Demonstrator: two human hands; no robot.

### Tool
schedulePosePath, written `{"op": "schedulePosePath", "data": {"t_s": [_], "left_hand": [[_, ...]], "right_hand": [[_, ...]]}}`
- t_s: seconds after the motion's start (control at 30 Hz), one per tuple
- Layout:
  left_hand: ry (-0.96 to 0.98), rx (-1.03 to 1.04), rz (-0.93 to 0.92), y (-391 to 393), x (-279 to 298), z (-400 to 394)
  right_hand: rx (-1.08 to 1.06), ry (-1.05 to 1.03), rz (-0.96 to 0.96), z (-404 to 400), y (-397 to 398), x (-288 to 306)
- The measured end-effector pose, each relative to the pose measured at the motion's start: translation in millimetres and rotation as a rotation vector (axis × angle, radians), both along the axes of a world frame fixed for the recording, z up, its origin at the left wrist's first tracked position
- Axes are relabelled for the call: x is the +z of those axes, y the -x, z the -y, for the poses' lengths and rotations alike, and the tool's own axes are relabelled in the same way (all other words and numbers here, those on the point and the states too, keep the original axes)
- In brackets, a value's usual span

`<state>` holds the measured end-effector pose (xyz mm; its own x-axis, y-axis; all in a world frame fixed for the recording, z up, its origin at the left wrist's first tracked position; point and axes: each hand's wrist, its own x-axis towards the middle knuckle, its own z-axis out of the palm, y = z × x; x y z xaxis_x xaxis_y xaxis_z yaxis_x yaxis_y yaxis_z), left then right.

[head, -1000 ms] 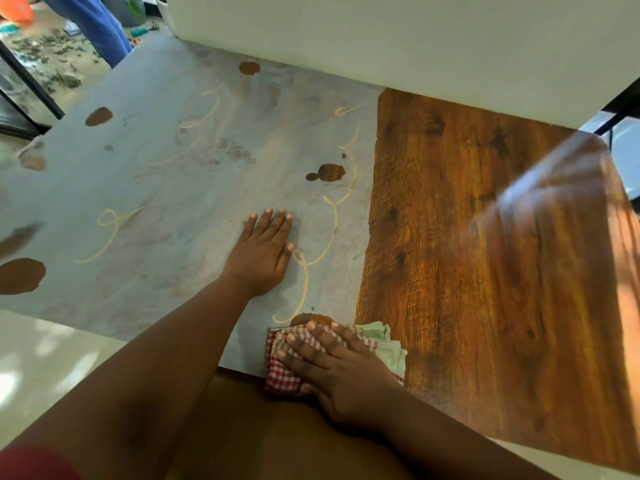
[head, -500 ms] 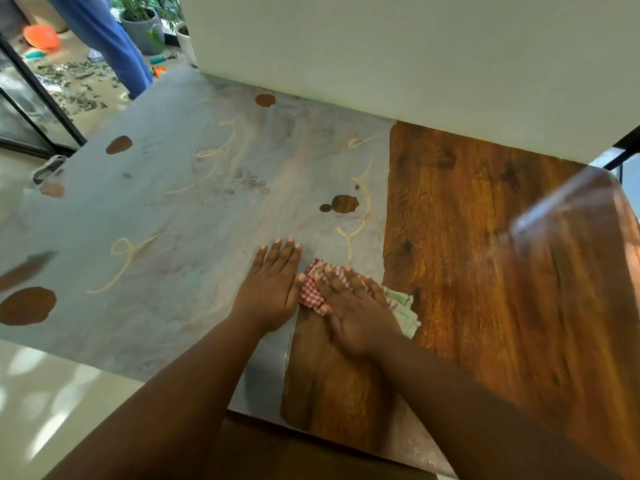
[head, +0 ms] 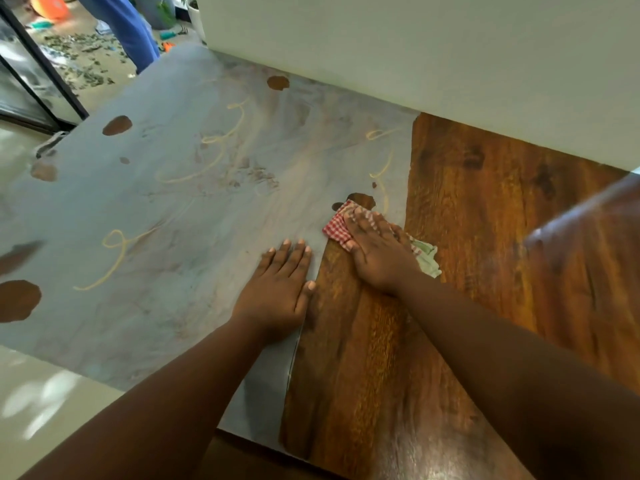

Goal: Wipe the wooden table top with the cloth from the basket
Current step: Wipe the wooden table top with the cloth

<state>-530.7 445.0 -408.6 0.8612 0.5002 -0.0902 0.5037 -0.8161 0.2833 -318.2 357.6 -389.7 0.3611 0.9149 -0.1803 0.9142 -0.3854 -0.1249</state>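
Observation:
The wooden table top [head: 485, 244] is dark brown on its right part, while a grey dusty film [head: 166, 216] with pale curly streaks and brown bare spots covers its left part. A red-and-white checked cloth [head: 336, 227] with a pale green edge lies at the border between the two. My right hand [head: 377, 251] presses flat on the cloth, fingers straight and pointing away from me. My left hand [head: 280, 289] rests flat on the grey film just left of a wiped brown strip, fingers straight. No basket is in view.
A pale wall [head: 415, 64] runs along the table's far edge. At the top left are a person's blue trouser leg [head: 128, 26], plant pots, scattered leaves on the floor and a dark glass door frame [head: 41, 64]. Pale floor shows at the lower left.
My right hand has pushed the cloth away from me, from the near edge up the border, leaving a wiped brown strip behind it. My left hand has stayed flat in place.

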Motion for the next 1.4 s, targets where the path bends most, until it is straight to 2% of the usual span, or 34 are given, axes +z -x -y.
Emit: {"op": "schedulePosePath", "data": {"t_s": [0.5,0.7,0.8,1.1,1.27,1.4], "left_hand": [[0.024,0.001,0.037,3.4,4.5,0.2],[0.022,0.000,0.021,2.8,6.7,0.2],[0.022,0.002,0.010,2.3,7.7,-0.6],[-0.001,0.015,-0.040,-2.2,12.5,0.8],[-0.025,0.023,-0.057,-1.3,14.2,3.8],[-0.029,0.013,-0.065,-0.3,12.8,2.0]], "right_hand": [[-0.042,0.010,0.034,-51.1,-64.9,-0.6],[-0.073,0.030,0.002,-56.5,-66.0,-2.2],[-0.061,0.036,-0.028,-46.4,-53.0,-1.7],[0.225,0.011,-0.066,47.3,29.6,-1.3],[0.347,0.017,-0.213,102.0,98.8,-3.1],[0.392,0.017,-0.291,114.0,142.1,4.7]]}}
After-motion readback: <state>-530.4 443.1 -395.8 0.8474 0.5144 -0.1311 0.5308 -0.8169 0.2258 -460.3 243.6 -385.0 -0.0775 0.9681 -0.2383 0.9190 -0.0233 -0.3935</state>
